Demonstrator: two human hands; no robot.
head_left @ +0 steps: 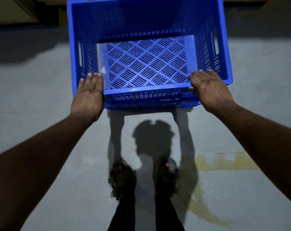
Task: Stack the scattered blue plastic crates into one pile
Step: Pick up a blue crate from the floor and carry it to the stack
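Both hands are resting on the near corners of the open-topped blue plastic crate (146, 52) right now. The left hand (89, 95) is lying flat against the near-left corner, fingers straight and together, tips reaching over the rim, not curled around anything. The right hand (208, 89) is draping over the near-right corner, fingers spread on the rim and the thumb hooking under its near edge, a loose hold on the crate.

The crate is sitting in front of the person, slotted walls all round and a diamond-patterned perforated floor. Below its near wall a second blue rim (151, 105) is showing, so it is sitting on another crate of the same kind. Raised lettering is showing on the far inner wall, too dim to read.

Nearer, two feet in dark strapped sandals (123, 177) are standing on the grey concrete floor (41, 90), the person's shadow falling between feet and crates. A worn yellow paint mark (224, 161) is lying to the right.
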